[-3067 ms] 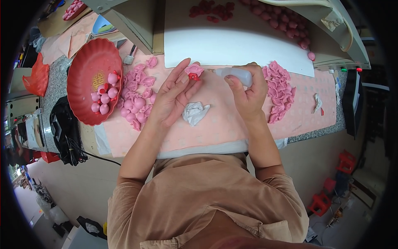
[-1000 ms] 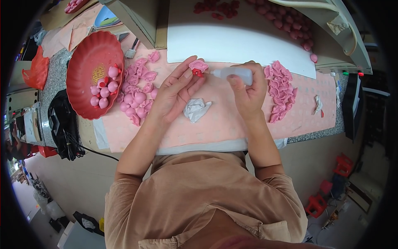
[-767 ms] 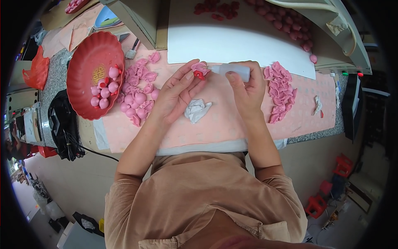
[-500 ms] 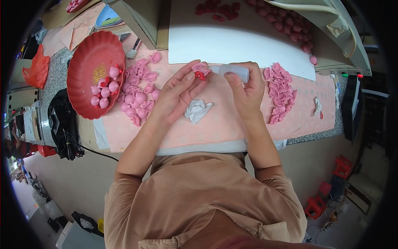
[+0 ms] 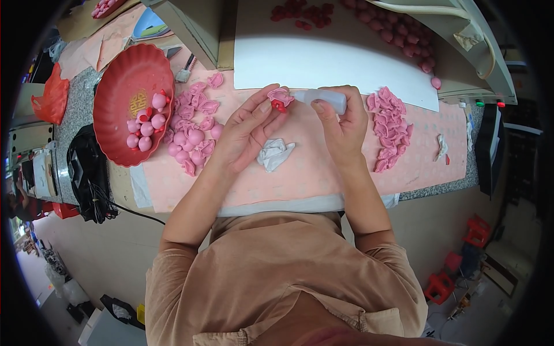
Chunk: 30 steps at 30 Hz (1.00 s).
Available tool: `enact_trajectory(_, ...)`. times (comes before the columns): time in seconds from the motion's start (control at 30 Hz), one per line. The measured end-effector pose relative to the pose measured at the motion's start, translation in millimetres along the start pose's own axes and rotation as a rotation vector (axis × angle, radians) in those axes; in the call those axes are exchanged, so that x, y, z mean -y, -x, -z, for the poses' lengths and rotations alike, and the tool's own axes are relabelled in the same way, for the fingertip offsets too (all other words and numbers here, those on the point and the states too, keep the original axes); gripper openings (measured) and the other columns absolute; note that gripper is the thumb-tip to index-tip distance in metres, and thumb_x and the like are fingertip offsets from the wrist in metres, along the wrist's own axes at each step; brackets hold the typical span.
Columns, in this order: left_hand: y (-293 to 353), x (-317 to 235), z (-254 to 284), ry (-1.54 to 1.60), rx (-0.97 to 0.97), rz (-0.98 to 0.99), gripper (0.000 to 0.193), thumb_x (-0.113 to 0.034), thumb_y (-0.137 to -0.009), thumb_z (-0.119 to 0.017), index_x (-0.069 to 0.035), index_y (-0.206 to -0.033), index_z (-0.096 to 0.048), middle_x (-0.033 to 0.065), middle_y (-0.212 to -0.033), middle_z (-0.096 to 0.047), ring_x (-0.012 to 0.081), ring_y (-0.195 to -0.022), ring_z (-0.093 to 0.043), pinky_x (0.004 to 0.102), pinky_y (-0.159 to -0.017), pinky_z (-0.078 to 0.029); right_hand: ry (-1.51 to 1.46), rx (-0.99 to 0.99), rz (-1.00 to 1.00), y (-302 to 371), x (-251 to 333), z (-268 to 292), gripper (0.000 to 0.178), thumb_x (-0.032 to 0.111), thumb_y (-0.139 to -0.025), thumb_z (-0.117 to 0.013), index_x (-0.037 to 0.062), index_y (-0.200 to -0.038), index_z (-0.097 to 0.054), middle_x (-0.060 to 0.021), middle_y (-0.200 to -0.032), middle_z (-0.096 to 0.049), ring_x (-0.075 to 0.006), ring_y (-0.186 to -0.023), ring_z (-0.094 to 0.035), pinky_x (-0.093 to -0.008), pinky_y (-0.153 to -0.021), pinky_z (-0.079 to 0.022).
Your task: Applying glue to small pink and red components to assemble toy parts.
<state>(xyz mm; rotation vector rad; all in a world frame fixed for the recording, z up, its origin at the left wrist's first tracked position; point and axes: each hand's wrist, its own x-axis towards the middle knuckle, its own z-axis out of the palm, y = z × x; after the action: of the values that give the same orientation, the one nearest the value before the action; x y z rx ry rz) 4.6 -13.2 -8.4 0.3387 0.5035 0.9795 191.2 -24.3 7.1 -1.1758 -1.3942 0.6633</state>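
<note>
My left hand (image 5: 247,128) is closed on a small pink ruffled piece with a red part below it (image 5: 279,99), held up at the fingertips. In my right hand (image 5: 346,124) lies a translucent white squeeze bottle (image 5: 329,100), gripped on its side. Its narrow nozzle points left and reaches the pink ruffled piece; whether any liquid comes out is too small to tell. A crumpled white tissue (image 5: 276,153) sits on the pink cloth below the hands. Left of my left hand are loose pink ruffled pieces (image 5: 199,101) and round pink balls (image 5: 188,138).
A red scalloped bowl (image 5: 118,75) with several pink balls stands at the left. More ruffled pieces (image 5: 390,130) form a heap at the right. Behind, a white sheet (image 5: 323,63) carries red pieces and pink balls inside an open-fronted cabinet (image 5: 199,26). A black bag (image 5: 86,173) hangs at the left edge.
Almost nothing differs. The bottle in my right hand has shifted very slightly to the left, and my left hand keeps its hold.
</note>
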Motion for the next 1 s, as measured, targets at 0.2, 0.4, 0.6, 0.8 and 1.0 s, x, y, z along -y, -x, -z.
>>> enact_trajectory(0.2,-1,1,-1,-0.013,-0.009,0.002,0.04,-0.01,-0.096,-0.05,0.0,-0.135,-0.042,0.013,-0.129,-0.053,0.0199,-0.119,-0.053,0.0314,-0.102,-0.045,-0.033,-0.003,-0.002,0,1,2,0.025,0.02,-0.084,-0.072,0.0025,-0.094,-0.058,-0.0062,-0.085,-0.066,-0.0128,-0.075,-0.06,-0.0249,-0.069,-0.047)
enact_trajectory(0.4,-4,5,5,-0.026,-0.013,-0.024,0.04,-0.016,-0.097,-0.051,-0.003,-0.134,-0.044,0.0134,-0.124,-0.057,0.0213,-0.11,-0.059,0.0406,-0.1,-0.046,-0.321,-0.091,-0.142,-5,8,31,0.025,0.011,-0.084,-0.072,0.0019,-0.096,-0.052,-0.0065,-0.089,-0.063,-0.0133,-0.076,-0.061,-0.0249,-0.069,-0.049)
enact_trajectory(0.6,1,-4,8,0.036,-0.047,-0.067,0.041,-0.017,-0.098,-0.049,0.001,-0.135,-0.042,0.0132,-0.118,-0.06,0.0187,-0.098,-0.063,0.0357,-0.094,-0.051,-0.238,-0.155,-0.31,8,14,109,0.029,-0.005,-0.079,-0.066,0.0024,-0.097,-0.044,-0.0097,-0.098,-0.058,-0.015,-0.087,-0.062,-0.0267,-0.071,-0.052)
enact_trajectory(0.8,2,-8,4,0.058,0.021,-0.094,0.042,-0.016,-0.098,-0.048,0.003,-0.135,-0.04,0.0164,-0.125,-0.055,0.0188,-0.099,-0.063,0.0337,-0.092,-0.053,0.764,0.081,-0.155,-4,-1,124,0.022,0.007,-0.078,-0.071,0.0018,-0.095,-0.058,-0.0114,-0.092,-0.062,-0.0263,-0.088,-0.061,-0.0359,-0.076,-0.049)
enact_trajectory(1.0,5,-11,3,0.057,0.021,-0.124,0.041,-0.016,-0.098,-0.048,0.003,-0.134,-0.041,0.0163,-0.124,-0.055,0.0187,-0.098,-0.063,0.0335,-0.092,-0.053,1.056,0.326,0.023,-21,-12,105,0.023,0.011,-0.073,-0.073,0.002,-0.092,-0.064,-0.0122,-0.092,-0.061,-0.03,-0.09,-0.06,-0.0383,-0.077,-0.049)
